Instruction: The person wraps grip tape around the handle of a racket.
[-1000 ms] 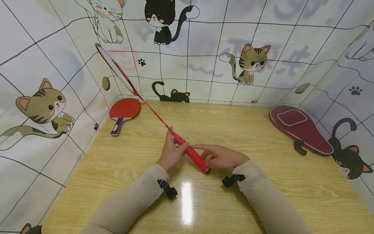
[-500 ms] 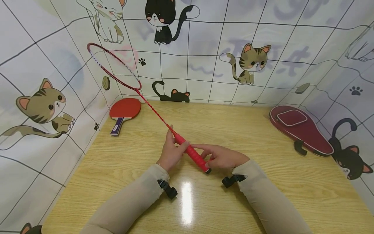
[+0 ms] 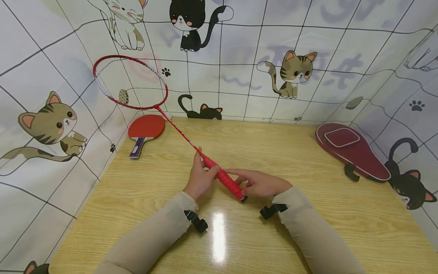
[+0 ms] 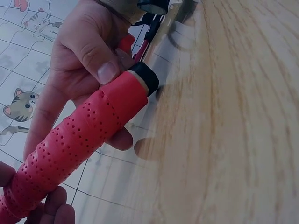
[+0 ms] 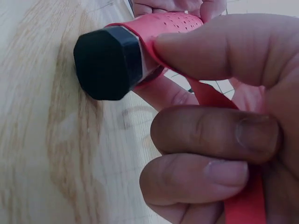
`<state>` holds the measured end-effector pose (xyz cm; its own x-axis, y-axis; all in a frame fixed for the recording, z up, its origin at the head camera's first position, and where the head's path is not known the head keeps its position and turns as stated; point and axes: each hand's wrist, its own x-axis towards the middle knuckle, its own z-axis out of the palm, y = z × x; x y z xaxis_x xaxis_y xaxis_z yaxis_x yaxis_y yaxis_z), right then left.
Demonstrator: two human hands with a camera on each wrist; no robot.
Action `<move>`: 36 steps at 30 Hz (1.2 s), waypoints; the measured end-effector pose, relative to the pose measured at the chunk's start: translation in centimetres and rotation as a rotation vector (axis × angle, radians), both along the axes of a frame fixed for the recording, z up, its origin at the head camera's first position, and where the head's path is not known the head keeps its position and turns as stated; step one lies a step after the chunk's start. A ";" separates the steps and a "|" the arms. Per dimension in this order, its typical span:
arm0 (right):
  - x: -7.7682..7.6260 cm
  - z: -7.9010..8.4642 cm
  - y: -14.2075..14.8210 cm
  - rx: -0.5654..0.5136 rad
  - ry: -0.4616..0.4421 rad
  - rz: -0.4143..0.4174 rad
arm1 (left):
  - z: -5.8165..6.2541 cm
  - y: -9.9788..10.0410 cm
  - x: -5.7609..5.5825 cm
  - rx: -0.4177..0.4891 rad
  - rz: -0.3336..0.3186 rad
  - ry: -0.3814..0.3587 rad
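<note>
A red badminton racket (image 3: 227, 182) slants across the middle of the head view, its head raised at the back left. My left hand (image 3: 201, 179) grips the upper handle, thumb on top. Nearer the butt, my right hand (image 3: 260, 183) has its thumb pressed on the perforated red wrap, and its index finger stretches along the handle. In the right wrist view, a loose strip of red grip tape (image 5: 245, 203) runs from the handle through the curled fingers of that hand. The black butt cap (image 5: 100, 65) is bare, with a pale band beside it.
A red table tennis bat (image 3: 147, 127) with a dark blue handle lies at the back left of the wooden table (image 3: 273, 148). At the right lies a dark red bat case (image 3: 352, 152). Cat-printed sheeting (image 3: 239, 76) borders the table behind and at the sides.
The racket has turned about its own shaft: its head went from nearly edge-on to a wide oval. Both hands have stayed in about the same place on the handle.
</note>
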<state>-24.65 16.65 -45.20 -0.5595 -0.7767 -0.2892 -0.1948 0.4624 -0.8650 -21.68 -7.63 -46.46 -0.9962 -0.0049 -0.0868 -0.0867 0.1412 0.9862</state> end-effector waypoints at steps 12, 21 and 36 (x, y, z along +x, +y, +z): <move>-0.4 -0.3 0.2 -0.014 0.000 0.023 | -0.4 0.0 -0.1 -0.013 -0.002 0.004; -0.2 -0.3 0.1 0.001 0.044 0.016 | -0.3 0.1 -0.3 0.025 -0.006 0.007; 0.0 0.0 0.1 0.007 0.009 0.016 | 0.1 0.0 -0.1 0.061 -0.010 0.005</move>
<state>-24.70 16.76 -45.23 -0.5497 -0.7837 -0.2893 -0.2101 0.4649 -0.8601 -21.74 -7.60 -46.36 -0.9966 0.0101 -0.0817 -0.0806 0.0819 0.9934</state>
